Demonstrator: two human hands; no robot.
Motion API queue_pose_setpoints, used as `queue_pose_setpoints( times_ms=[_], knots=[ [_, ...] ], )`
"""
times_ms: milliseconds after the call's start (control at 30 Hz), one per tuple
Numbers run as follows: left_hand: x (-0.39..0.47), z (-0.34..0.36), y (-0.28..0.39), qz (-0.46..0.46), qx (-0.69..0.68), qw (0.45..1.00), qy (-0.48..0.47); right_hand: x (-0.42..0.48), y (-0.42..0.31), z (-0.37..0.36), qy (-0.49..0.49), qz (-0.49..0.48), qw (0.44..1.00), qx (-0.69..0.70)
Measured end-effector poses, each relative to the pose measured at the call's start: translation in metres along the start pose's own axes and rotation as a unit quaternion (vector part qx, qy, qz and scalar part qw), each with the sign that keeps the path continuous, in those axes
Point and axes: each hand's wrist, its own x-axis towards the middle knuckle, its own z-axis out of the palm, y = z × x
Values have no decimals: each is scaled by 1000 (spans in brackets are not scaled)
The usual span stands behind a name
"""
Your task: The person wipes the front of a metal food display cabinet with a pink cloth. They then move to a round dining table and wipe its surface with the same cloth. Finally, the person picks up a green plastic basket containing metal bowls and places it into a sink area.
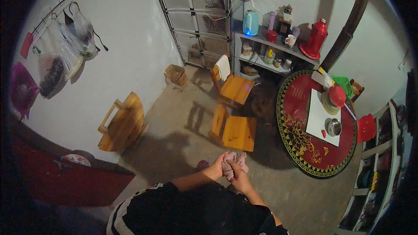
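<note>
A crumpled pinkish cloth [241, 162] is bunched between my two hands in front of my body, above the floor. My left hand [219, 167] holds it from the left side. My right hand [238, 177] grips it from the right, with the fingers pressed onto its front. Just beyond the cloth stands a wooden chair [240, 133]. A second wooden chair [236, 88] is behind it, with a white cloth [223, 67] over its backrest.
A round red table [297, 104] at the right bears a white sheet, a metal bowl [334, 127] and a red-lidded basket. A folded wooden table [125, 124] leans by the left wall. Against the back wall, a shelf [276, 44] carries a blue kettle [250, 23] and a red thermos [317, 39].
</note>
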Motion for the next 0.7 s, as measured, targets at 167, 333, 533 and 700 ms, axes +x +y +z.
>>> queue_pose_setpoints(
  times_ms=[167,333,533,700],
  knots=[
    [1,-15,45,20,-12,1000,1,42,-25,22,20,-5,1000,-17],
    [0,-38,117,-14,8,999,-31,96,-30,56,42,64,987,145],
    [-19,-71,176,41,103,991,-78,148,-45,86,142,123,836,515],
    [-28,-100,195,-40,98,975,-197,157,-21,112,146,62,722,673]
  ],
)
